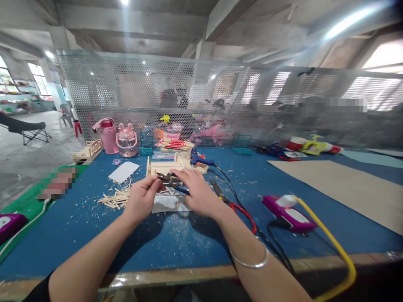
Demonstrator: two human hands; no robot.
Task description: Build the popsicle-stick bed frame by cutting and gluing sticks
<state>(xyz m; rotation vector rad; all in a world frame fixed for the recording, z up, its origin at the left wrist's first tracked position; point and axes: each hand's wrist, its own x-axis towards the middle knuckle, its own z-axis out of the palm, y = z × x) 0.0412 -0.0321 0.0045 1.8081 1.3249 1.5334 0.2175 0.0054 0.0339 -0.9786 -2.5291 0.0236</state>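
My left hand [142, 199] is closed in a pinch on a thin wooden stick [159, 181] held over the blue table. My right hand [195, 193] is closed around blue-handled cutting pliers [171, 182], whose dark jaws meet the stick's end. Under both hands lies a grey sheet [168, 204]. A pile of cut wooden sticks [115, 198] sits just left of my left hand. A small wooden stick frame [170, 166] stands right behind the hands. A silver bangle [252, 262] circles my right wrist.
Red-handled pliers [237, 206] and black cables lie right of my right hand. A blue glue gun [201, 160], two pink bottles [108, 135], a white card [124, 172], a purple power strip [288, 213] with yellow cable, and brown cardboard [346, 186] sit on the table. A perforated metal screen [220, 96] backs it.
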